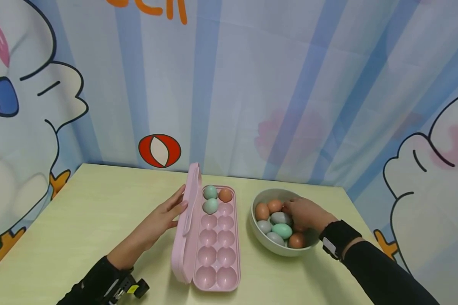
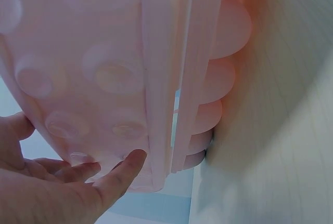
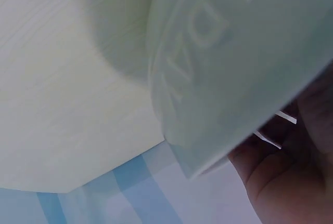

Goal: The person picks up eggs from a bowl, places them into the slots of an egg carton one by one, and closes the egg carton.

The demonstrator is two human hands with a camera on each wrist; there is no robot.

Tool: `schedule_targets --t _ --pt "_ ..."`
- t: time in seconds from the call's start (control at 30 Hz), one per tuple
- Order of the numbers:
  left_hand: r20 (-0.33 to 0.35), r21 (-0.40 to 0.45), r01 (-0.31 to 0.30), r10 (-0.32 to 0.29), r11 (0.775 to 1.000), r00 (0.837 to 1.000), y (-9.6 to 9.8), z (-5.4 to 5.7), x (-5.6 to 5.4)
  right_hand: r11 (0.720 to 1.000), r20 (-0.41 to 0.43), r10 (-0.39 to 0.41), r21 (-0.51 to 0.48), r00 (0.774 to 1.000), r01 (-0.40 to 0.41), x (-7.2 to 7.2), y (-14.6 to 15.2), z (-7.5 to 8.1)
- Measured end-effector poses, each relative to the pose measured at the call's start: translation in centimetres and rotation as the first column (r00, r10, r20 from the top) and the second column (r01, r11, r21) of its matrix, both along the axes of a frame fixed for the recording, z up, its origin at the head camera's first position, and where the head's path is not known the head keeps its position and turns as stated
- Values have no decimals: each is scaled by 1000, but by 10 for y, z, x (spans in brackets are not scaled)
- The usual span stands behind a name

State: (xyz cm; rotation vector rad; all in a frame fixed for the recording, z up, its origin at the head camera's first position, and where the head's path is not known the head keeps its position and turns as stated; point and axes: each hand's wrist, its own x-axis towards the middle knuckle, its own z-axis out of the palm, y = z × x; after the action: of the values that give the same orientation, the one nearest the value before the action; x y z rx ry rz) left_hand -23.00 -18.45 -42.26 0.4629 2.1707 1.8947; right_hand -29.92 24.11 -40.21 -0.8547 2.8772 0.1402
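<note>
A pink egg carton (image 1: 216, 245) lies with its lid (image 1: 186, 233) raised on the left side. Two pale green eggs (image 1: 210, 199) and a brown egg (image 1: 225, 195) sit at its far end. My left hand (image 1: 158, 220) rests on the lid's outer face, its fingers (image 2: 119, 174) fairly straight against the pink plastic. To the right stands a grey-green bowl (image 1: 265, 243) with several eggs, brown, grey and one mint-green egg (image 1: 282, 231). My right hand (image 1: 307, 214) reaches over the rim into the bowl, among the eggs. Its fingertips are mostly hidden, so any grip on an egg cannot be made out.
The pale yellow table (image 1: 110, 203) ends in a back edge close behind the carton and bowl. A striped blue and white curtain (image 1: 236, 84) with cartoon figures hangs behind it. The right wrist view shows mainly the bowl's outer wall (image 3: 234, 78) with raised letters.
</note>
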Motion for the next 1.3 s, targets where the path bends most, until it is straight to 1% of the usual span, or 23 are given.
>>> schedule_targets --t 0.07,0.1,0.13,0.17,0.23,0.3,0.33,0.37,0.4,0.47,0.53,0.57,0.6,0.63,0.73,0.8,0.9,0.97,1.07,1.2,1.3 --pt "2 -3 -1 1 1000 1000 0 0 0 1000 21 -10 -9 1000 10 1 -1 -2" --pt "4 -3 -1 1 1000 1000 0 0 0 997 61 -51 -52 997 54 1 -2 -4" --pt "5 -3 -1 1 1000 1000 0 -1 0 996 71 -55 -64 996 60 2 -2 -5" --pt "6 -2 -1 1 1000 1000 1 -1 0 987 118 -103 -115 988 116 3 -3 -6" --pt "6 -1 -1 1 1000 1000 1 -1 -1 954 189 -193 -195 963 229 4 -4 -7" --pt "8 0 -3 3 1000 1000 1 -1 -1 956 181 -183 -196 966 218 5 -4 -5" --pt "8 -1 -3 3 1000 1000 1 -1 -1 977 141 -131 -150 981 152 5 -4 -4" --pt "9 -3 -3 3 1000 1000 1 -1 -1 986 129 -103 -115 986 118 4 -3 -3" --pt "9 -4 -2 2 1000 1000 1 -1 -1 997 84 -42 -53 996 47 4 -3 -1" --pt "10 -7 0 0 1000 1000 1 -1 -1 998 10 61 20 998 -61 3 -1 3" --pt "8 -11 3 -2 1000 1000 1 0 -1 999 14 54 5 998 -54 2 1 7" --pt "7 -12 2 -2 1000 1000 1 0 -1 999 23 32 -19 999 -32 2 3 9" --pt "5 -11 3 -3 1000 1000 1 0 -1 998 44 -9 -66 999 12 2 4 11" --pt "4 -12 3 -3 1000 1000 1 0 -2 995 58 -31 -97 998 37 1 5 12" --pt "3 -9 5 -4 1000 1000 1 -1 -3 984 107 -95 -142 990 110 0 8 16" --pt "3 -8 6 -6 1000 1000 1 -1 -3 978 133 -123 -153 983 143 -1 8 19" --pt "2 -9 6 -6 1000 1000 0 -1 -2 978 134 -126 -151 983 146 -2 4 22" --pt "3 -8 5 -4 1000 1000 0 0 -3 981 121 -114 -146 986 131 -2 1 24" --pt "6 -7 3 -3 1000 1000 0 0 -3 980 102 -93 -165 990 109 -2 -4 26" --pt "8 -6 4 -4 1000 1000 1 -1 -3 969 104 -65 -231 992 88 -2 -10 29" --pt "10 -7 4 -4 1000 1000 0 0 -3 965 78 -41 -255 996 59 -4 -15 32"
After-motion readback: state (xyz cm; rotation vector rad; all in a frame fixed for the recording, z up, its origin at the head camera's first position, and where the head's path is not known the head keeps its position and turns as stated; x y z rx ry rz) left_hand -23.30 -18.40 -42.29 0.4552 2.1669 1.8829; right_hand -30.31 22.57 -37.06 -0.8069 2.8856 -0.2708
